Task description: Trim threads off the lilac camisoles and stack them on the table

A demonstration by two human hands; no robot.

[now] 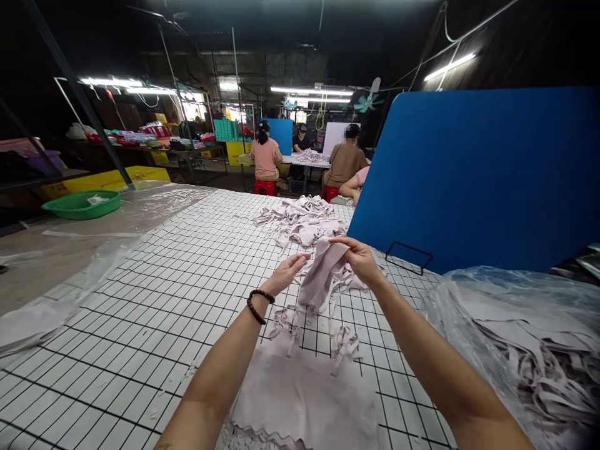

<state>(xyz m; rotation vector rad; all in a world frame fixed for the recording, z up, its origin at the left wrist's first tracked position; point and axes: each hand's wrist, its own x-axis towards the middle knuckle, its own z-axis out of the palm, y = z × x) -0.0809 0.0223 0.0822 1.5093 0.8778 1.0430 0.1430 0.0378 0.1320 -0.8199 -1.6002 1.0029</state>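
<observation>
Fingers (300, 257) of the left hand (285, 273) lie close together with their tips against the left edge of a pale lilac cloth piece (322, 275); whether they actually grip it I cannot tell. A dark bead bracelet (257, 305) circles that wrist. The cloth piece hangs above the middle of the gridded table (159, 300), its straps trailing down onto it, and the right hand (362, 260) has its fingers pinched shut on the top corner. At the far left a green basin (80, 204) sits near a clear plastic sheet (70, 262). Beyond the hands lies a heap of similar cloth (302, 222), and just below them a larger flat cloth (304, 400). To the right stands a blue board (478, 178), upright, with a plastic bag of cloth strips (529, 356) in front of it. Several people (265, 156) sit at a far table.
</observation>
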